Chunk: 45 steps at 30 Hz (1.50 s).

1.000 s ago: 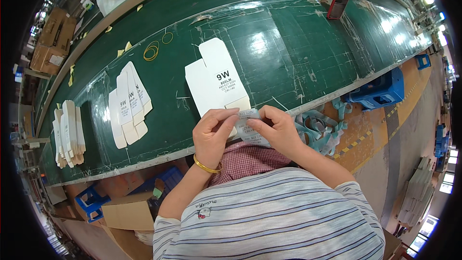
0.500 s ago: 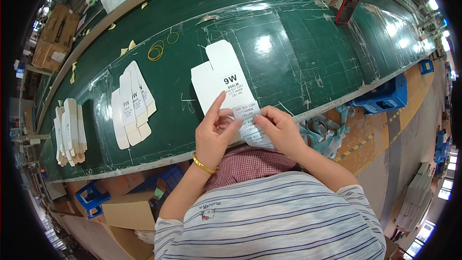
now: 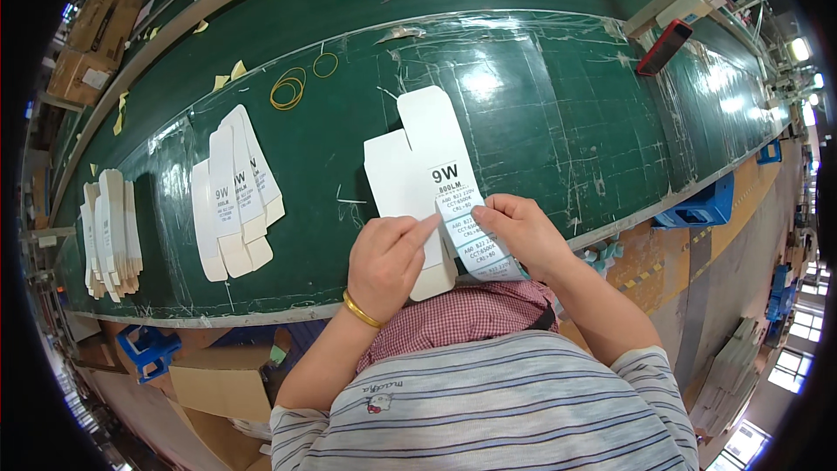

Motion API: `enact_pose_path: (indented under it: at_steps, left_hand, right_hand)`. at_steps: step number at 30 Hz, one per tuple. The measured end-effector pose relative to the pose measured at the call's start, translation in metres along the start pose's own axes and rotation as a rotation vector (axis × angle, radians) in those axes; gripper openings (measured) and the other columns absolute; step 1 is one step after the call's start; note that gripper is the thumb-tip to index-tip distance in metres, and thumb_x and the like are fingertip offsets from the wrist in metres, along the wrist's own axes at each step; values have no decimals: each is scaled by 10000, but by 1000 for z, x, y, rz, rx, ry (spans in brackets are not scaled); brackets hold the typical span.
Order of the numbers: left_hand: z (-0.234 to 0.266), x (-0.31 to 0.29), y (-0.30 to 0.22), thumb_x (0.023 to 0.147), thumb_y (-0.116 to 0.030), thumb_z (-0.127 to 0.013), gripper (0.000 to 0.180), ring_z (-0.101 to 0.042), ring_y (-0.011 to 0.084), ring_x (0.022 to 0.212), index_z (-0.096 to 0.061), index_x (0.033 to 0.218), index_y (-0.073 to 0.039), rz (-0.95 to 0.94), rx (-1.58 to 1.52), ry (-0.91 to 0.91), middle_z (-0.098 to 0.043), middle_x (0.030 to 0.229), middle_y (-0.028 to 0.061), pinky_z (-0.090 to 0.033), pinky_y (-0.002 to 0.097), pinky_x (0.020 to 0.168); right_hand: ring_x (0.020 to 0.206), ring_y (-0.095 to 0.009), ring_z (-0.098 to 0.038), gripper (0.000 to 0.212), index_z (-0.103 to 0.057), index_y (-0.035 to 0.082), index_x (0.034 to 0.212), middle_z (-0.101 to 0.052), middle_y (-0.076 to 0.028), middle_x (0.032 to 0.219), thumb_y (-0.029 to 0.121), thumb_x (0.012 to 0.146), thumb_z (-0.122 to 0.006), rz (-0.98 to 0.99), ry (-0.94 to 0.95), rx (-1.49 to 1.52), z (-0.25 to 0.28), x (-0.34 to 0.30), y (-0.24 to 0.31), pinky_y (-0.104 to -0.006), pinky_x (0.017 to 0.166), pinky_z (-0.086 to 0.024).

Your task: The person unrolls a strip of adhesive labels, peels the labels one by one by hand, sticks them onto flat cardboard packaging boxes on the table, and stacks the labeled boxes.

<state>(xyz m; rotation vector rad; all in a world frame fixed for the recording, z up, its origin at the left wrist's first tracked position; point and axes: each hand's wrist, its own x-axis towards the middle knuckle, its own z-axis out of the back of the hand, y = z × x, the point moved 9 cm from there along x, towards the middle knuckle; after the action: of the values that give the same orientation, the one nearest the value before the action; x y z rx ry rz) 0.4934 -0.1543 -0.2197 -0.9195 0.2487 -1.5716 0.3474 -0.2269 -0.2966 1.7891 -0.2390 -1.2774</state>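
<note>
A flattened white carton (image 3: pixel 410 176) with black print lies on the green table in front of me. Across its printed lower right part lies a strip of labels (image 3: pixel 475 249), pale with dark print, whose lower end curls down past the table edge to my lap. My right hand (image 3: pixel 523 228) is closed on the strip's right edge, thumb on top. My left hand (image 3: pixel 384 263), with a gold bangle at the wrist, is closed, its index fingertip at the left edge of the top label. The left thumb is hidden.
Flat white cartons (image 3: pixel 237 196) lie fanned out to the left, with a standing bundle of cartons (image 3: pixel 112 235) beyond them. Yellow rubber bands (image 3: pixel 288 89) lie farther back. A red-edged phone (image 3: pixel 664 48) leans at the back right. A blue stool (image 3: pixel 702 202) stands past the table edge.
The strip's top label has come down over the carton's small print, and more of the strip shows. My left hand has turned from open-fingered to curled, index finger forward. The view has shifted slightly.
</note>
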Motion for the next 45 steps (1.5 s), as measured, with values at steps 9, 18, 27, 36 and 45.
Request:
enact_pose_path:
  at_steps: [9,18,27,36,45]
  left_hand:
    - [-4,5,-3,672,56,-620,382,-518,220,731,-691,1035,-41,-21,39,8,-554,825,61,-430,333,662]
    - [-7,9,-2,674,45,-624,397,-506,222,748,-688,1055,-45,3,54,48,-544,827,62,-425,334,671]
    - [-12,16,-2,675,31,-623,403,-493,227,738,-688,1064,-51,20,82,106,-527,804,65,-427,338,665]
    - [-16,23,-4,691,7,-635,433,-489,225,725,-676,1107,-106,33,158,202,-508,818,58,-433,334,644]
    - [-25,27,-3,751,-36,-635,440,-488,214,717,-653,1163,-190,47,254,328,-478,803,45,-442,321,618]
  right_hand:
    - [692,-73,-591,197,-614,-32,967,-644,-49,836,155,938,-557,-62,0,52,0,2,-2,-230,590,-497]
    - [689,-81,-602,198,-617,-38,963,-649,-57,834,151,934,-562,-106,-16,53,0,2,-1,-236,594,-508]
    - [656,-82,-580,211,-613,-40,944,-631,-51,799,167,922,-578,-127,-33,14,0,1,2,-239,558,-482]
    - [678,-114,-596,271,-615,-76,966,-643,-86,818,188,920,-572,-132,-18,26,-1,1,2,-265,592,-489]
    - [692,-95,-584,277,-620,-65,982,-641,-67,822,202,926,-574,-87,6,-21,0,-3,-1,-246,593,-480]
